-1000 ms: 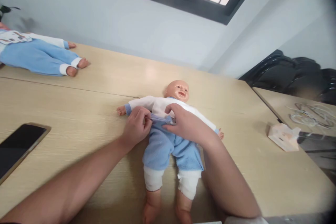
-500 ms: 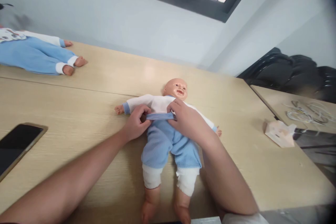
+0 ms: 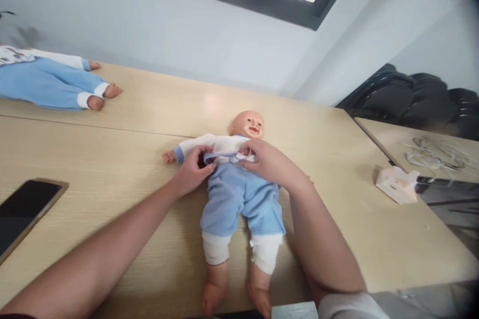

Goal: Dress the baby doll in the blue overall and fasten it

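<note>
A baby doll point(image 3: 250, 122) lies face up on the table, its head away from me. It wears a white shirt point(image 3: 224, 144) and light blue trousers point(image 3: 239, 194) with white cuffs above bare feet. My left hand point(image 3: 193, 165) pinches the blue-edged hem point(image 3: 223, 156) of the shirt at one side of the belly. On the other side my right hand point(image 3: 262, 159) grips the same hem, its fingers closed over bunched cloth. Between the hands the hem is raised and partly folded, just above the trousers' waist. My right hand and forearm cover much of the doll's arm on that side.
A second doll in blue trousers point(image 3: 48, 82) lies at the far left. A smartphone point(image 3: 26, 214) rests near the left edge. To the right are a small paper box point(image 3: 397, 184), coiled cables point(image 3: 436, 153) on another table and black chairs point(image 3: 396, 92). A wall and window stand behind.
The shirt hem has come up off the trousers' waist and now looks folded and bunched between my hands. My left hand has shifted slightly up. The view has tilted a little.
</note>
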`<state>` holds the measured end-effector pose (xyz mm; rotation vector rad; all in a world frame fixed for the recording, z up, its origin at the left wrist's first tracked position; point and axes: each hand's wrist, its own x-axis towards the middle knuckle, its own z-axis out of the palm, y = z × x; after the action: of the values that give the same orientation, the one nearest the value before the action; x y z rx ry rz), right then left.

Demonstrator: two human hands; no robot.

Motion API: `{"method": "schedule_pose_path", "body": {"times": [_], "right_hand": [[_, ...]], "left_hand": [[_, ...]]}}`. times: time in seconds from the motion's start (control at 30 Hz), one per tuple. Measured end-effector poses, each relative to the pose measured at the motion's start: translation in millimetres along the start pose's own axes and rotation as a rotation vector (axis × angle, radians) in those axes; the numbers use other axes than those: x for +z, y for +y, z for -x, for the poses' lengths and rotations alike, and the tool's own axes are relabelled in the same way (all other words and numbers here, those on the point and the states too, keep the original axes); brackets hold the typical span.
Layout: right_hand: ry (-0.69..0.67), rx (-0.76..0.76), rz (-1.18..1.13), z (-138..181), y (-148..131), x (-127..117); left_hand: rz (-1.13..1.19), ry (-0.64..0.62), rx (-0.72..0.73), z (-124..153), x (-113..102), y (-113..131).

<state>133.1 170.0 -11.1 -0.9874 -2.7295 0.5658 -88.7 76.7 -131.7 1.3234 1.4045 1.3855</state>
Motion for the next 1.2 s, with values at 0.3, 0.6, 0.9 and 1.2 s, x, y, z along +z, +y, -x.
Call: {"method": "schedule_pose_path", "body": {"times": [0.3,0.6,0.9,1.2], "right_hand": [[0.244,-0.005,-0.119,-12,4,6],[0.110,0.073,-0.311,-10,6,3],[0.052,-0.083,-0.203,-10,7,8],[0.062,-0.164,0.070,-78,-13,4]], "left_hand": [[0.032,0.080,-0.035,-2,2,-3],[0.574,-0.047,-0.208,-2,2,1],[0.047,0.102,-0.029,4,11,-3],[-0.298,0.312,0.255,7,7,4]]}}
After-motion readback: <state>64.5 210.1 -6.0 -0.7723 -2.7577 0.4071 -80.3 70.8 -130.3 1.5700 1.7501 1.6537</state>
